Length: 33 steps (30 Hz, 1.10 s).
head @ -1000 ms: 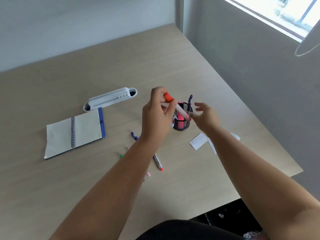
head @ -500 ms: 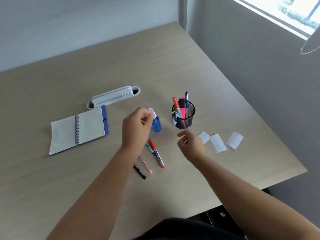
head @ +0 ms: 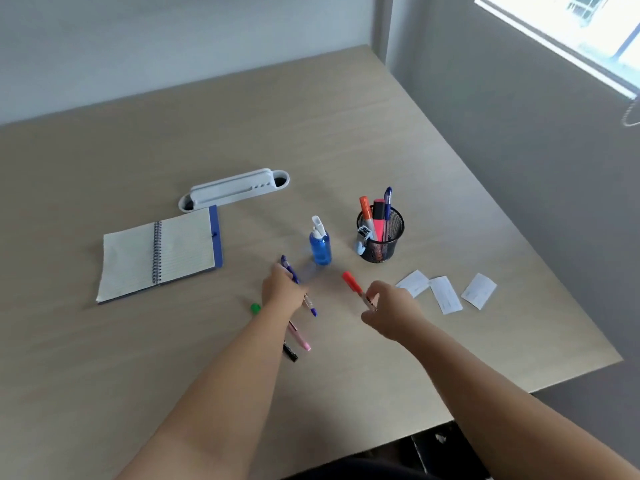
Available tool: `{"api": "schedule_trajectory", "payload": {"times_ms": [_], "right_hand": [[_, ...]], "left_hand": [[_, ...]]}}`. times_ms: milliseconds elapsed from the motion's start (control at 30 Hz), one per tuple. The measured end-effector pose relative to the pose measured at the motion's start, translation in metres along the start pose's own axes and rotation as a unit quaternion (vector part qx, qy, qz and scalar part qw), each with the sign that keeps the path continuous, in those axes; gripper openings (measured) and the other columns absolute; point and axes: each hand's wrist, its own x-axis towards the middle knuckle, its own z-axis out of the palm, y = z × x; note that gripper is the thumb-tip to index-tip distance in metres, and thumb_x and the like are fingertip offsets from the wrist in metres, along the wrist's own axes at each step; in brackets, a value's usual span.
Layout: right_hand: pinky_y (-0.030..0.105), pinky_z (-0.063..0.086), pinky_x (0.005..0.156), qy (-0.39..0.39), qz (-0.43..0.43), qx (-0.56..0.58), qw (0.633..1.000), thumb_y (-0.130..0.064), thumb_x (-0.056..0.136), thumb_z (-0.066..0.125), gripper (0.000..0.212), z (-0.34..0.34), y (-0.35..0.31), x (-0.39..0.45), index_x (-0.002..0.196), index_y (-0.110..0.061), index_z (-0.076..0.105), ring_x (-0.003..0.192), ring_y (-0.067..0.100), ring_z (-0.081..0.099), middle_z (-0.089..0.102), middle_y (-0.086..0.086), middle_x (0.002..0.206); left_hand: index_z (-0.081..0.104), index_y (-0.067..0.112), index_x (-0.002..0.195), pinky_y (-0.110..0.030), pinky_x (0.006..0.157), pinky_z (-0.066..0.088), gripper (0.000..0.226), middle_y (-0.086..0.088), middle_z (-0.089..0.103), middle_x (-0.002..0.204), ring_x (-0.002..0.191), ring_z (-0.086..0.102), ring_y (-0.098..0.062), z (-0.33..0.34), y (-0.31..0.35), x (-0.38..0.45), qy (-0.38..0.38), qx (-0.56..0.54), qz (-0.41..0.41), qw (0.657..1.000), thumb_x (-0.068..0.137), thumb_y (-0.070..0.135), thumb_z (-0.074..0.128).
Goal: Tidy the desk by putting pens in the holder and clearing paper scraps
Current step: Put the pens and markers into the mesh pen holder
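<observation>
A black mesh pen holder (head: 381, 249) stands right of centre with an orange marker, a red highlighter and a blue pen upright in it. My left hand (head: 282, 289) is closed around a blue pen (head: 290, 268) low over the desk. My right hand (head: 391, 306) pinches a red-capped marker (head: 351, 281) by its barrel. A green-capped pen (head: 255, 308), a pink pen (head: 300, 339) and a black pen (head: 290, 351) lie partly under my left forearm. Three white paper scraps (head: 446, 292) lie right of my right hand.
A blue spray bottle (head: 320, 247) stands between my hands and the holder. An open spiral notebook (head: 159, 252) lies at the left, with a white plastic desk stand (head: 235, 188) behind it. The desk's right edge (head: 519, 209) runs close past the scraps.
Both hands moved down from the holder to the loose pens. The left hand has closed on the blue pen and the right on the red-capped marker. The camera view shifted slightly.
</observation>
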Motion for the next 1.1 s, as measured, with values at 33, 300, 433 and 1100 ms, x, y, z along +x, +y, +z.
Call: {"api": "schedule_trajectory", "payload": {"times_ms": [33,300,433,1100], "right_hand": [[0.025,0.042,0.052,0.02,-0.002,0.037,0.999,-0.016,0.074,0.064,0.021,-0.013,0.007,-0.006,0.092,-0.023,0.058,0.072,0.024,0.061,0.063,0.0,0.082],[0.023,0.043,0.062,0.235,-0.029,0.228,0.945,-0.012,0.082,0.069,0.015,-0.104,0.002,0.02,0.096,-0.016,0.066,0.064,0.008,0.059,0.062,-0.005,0.076],[0.028,0.042,0.072,0.221,-0.019,0.221,0.95,-0.019,0.088,0.063,0.021,-0.112,-0.013,0.049,0.109,-0.014,0.065,0.082,0.018,0.059,0.065,0.0,0.092],[0.024,0.04,0.051,0.134,-0.044,0.176,0.974,-0.014,0.086,0.053,0.015,-0.01,-0.016,0.0,0.097,-0.019,0.062,0.063,0.018,0.056,0.06,-0.003,0.073]], "left_hand": [[0.049,0.012,0.078,-0.028,0.064,0.053,0.02,-0.002,0.063,0.071,0.077,0.068,-0.029,0.001,0.0,-0.004,0.001,-0.05,-0.014,0.999,0.071,0.006,0.067],[0.049,0.025,0.108,-0.035,0.069,0.059,0.044,-0.016,0.068,0.093,0.081,0.071,-0.03,0.012,0.028,-0.113,0.038,-0.449,0.075,0.889,0.073,0.015,0.074],[0.059,0.018,0.089,-0.021,0.074,0.055,0.017,-0.005,0.072,0.084,0.078,0.072,-0.015,-0.003,0.094,-0.115,0.07,-0.356,0.276,0.89,0.082,0.015,0.074],[0.067,0.019,0.079,-0.035,0.077,0.056,0.013,0.005,0.072,0.074,0.076,0.069,-0.016,-0.05,-0.039,-0.066,0.1,-0.078,0.066,0.99,0.078,0.027,0.077]]}}
